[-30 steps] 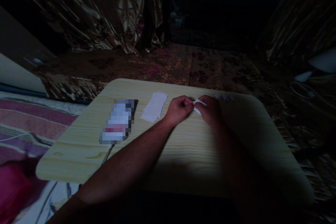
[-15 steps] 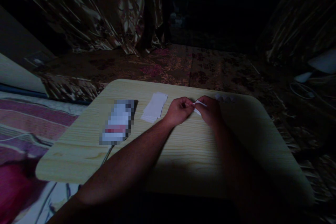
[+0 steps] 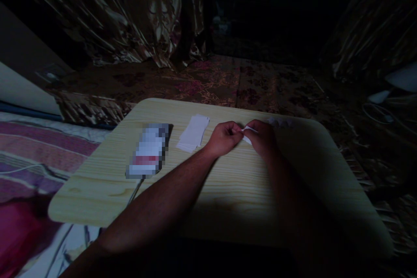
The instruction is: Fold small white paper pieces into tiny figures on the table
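Both my hands are over the far part of the wooden table (image 3: 208, 186), pinching one small white piece of paper (image 3: 248, 137) between them. My left hand (image 3: 225, 139) is closed, thumb and forefinger at the paper's left corner. Closed too, my right hand (image 3: 261, 137) covers the paper's right side with its thumb on top; its other fingers are mostly hidden in shade. Left of my hands lies a loose stack of white paper slips (image 3: 194, 132). Just beyond my right hand stand several small folded white papers (image 3: 280, 122) in a row, dim in the shadow.
A phone (image 3: 148, 150), blurred out, lies at the table's left with a cable (image 3: 135, 191) running toward me. A striped bedspread (image 3: 19, 147) is on the left. Patterned curtains (image 3: 156, 13) hang behind. A white cord (image 3: 378, 113) lies at the far right.
The view has shifted slightly, so everything sits a little further right. My hands keep the same pinch on the paper; little else differs.
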Demonstrator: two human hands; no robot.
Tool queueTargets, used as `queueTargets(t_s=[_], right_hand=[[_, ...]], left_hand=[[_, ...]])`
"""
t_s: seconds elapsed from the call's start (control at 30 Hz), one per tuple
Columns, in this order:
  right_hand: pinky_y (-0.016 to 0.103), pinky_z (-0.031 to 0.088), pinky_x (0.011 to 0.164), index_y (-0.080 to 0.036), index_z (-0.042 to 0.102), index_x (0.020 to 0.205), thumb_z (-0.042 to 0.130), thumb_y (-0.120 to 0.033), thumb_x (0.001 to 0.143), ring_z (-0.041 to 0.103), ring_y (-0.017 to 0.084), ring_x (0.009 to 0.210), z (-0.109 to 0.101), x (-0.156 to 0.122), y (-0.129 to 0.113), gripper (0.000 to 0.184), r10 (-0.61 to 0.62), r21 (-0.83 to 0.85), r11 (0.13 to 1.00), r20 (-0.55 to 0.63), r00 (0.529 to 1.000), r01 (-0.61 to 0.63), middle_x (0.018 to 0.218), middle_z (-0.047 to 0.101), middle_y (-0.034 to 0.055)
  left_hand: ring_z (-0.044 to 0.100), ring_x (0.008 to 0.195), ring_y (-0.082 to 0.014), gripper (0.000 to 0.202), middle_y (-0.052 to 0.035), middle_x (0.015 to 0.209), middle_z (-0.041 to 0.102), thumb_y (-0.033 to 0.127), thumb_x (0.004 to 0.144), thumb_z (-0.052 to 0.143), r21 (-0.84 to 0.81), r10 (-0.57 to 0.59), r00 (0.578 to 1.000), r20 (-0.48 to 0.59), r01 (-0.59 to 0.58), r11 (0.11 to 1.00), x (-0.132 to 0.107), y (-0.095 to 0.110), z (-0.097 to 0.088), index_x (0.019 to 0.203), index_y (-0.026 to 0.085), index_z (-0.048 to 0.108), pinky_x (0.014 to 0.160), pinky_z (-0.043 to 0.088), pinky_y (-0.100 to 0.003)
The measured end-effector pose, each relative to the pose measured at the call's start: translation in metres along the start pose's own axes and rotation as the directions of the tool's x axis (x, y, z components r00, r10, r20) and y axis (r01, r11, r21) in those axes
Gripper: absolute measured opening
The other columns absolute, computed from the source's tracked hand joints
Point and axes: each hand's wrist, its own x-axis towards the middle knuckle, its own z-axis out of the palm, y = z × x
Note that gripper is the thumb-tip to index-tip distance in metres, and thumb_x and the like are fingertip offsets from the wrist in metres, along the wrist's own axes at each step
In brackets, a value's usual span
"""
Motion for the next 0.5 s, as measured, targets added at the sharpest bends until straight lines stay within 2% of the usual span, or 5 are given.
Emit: queueTargets(t_s=[0.23, 0.5], right_hand=[[0.027, 0.038, 0.057, -0.019, 0.062, 0.069, 0.061, -0.032, 0.072, 0.055, 0.015, 0.062, -0.0020, -0.0014, -0.0045, 0.014, -0.040, -0.059, 0.997, 0.007, 0.999, 0.040, 0.061, 0.061, -0.0015], [0.026, 0.039, 0.054, -0.019, 0.066, 0.074, 0.065, -0.038, 0.072, 0.058, 0.016, 0.060, -0.0010, 0.0007, -0.0066, 0.019, 0.040, -0.018, 0.999, -0.002, 0.999, -0.040, 0.061, 0.064, -0.0012]], left_hand=[[0.045, 0.057, -0.0078, 0.018, 0.0023, 0.064, 0.057, 0.030, 0.071, 0.071, 0.001, 0.004, 1.000, 0.019, -0.004, 1.000, 0.0000, -0.0021, -0.0007, 0.074, 0.014, 0.064, 0.055, 0.036, -0.021], [0.047, 0.059, -0.0089, 0.016, 0.0020, 0.067, 0.059, 0.030, 0.073, 0.068, -0.015, 0.012, 0.999, -0.043, -0.012, 1.000, 0.0034, -0.0019, -0.0006, 0.074, 0.016, 0.061, 0.057, 0.037, -0.022]])
